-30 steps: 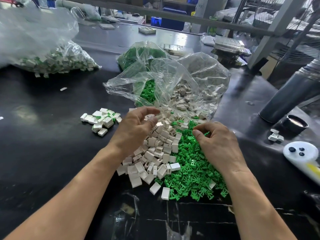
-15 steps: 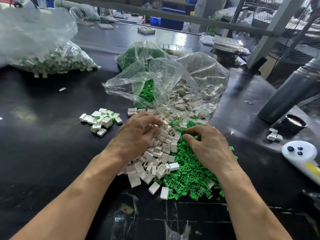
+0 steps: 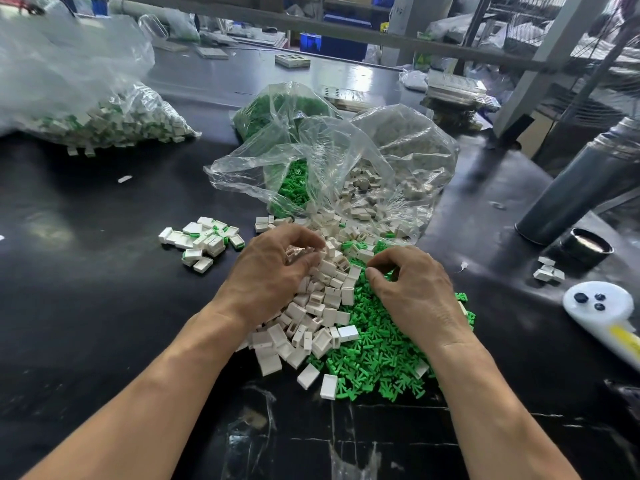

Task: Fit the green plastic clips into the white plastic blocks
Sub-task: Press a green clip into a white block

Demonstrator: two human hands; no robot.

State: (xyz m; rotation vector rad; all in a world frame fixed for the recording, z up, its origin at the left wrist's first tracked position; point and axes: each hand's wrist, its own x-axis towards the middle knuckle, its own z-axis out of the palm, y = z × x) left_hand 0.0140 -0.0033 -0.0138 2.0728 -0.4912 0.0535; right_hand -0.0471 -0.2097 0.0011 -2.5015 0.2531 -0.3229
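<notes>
A heap of white plastic blocks [image 3: 311,327] lies on the black table beside a heap of green plastic clips [image 3: 377,362]. My left hand [image 3: 273,271] rests on the white heap, its fingers curled around a white block. My right hand [image 3: 412,289] lies on the green heap, thumb and forefinger pinched together; whether a clip is between them is hidden. A small pile of fitted blocks with green clips [image 3: 204,240] sits to the left.
Behind the heaps stand open clear bags of white blocks [image 3: 391,181] and green clips [image 3: 277,112]. A bag of fitted blocks [image 3: 104,123] lies far left. At right: a grey cylinder [image 3: 581,188], a black cap [image 3: 588,245], a white tool [image 3: 602,310].
Both hands have moved toward each other and down into the heaps. The left hand's fingers have curled onto a white block, and the right hand's fingers have pinched at the green clips.
</notes>
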